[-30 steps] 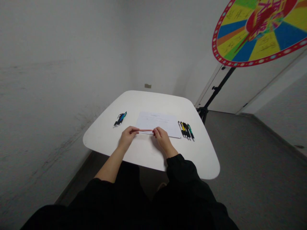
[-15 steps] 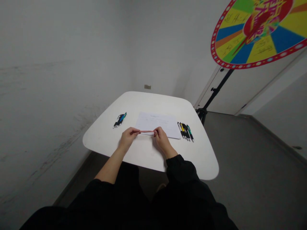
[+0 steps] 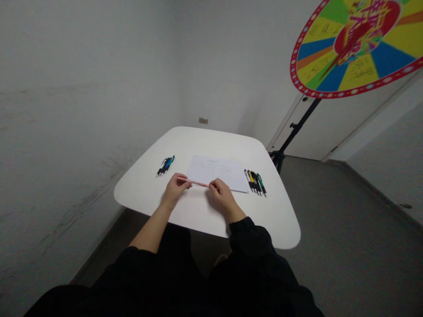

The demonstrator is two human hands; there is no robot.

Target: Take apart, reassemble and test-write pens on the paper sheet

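The left hand (image 3: 175,190) and right hand (image 3: 223,193) pinch a pink stick (image 3: 199,183) near the paper (image 3: 220,170); pens (image 3: 255,182) flank it on the surface (image 3: 198,212).

We can read 大 on the colour wheel's (image 3: 355,81) hub (image 3: 366,33); its handwriting (image 3: 361,69) and the paper's (image 3: 218,171) print: illegible.

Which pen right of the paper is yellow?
The yellow pen, second from the left, between the white pen and a black pen; only it shows yellow.
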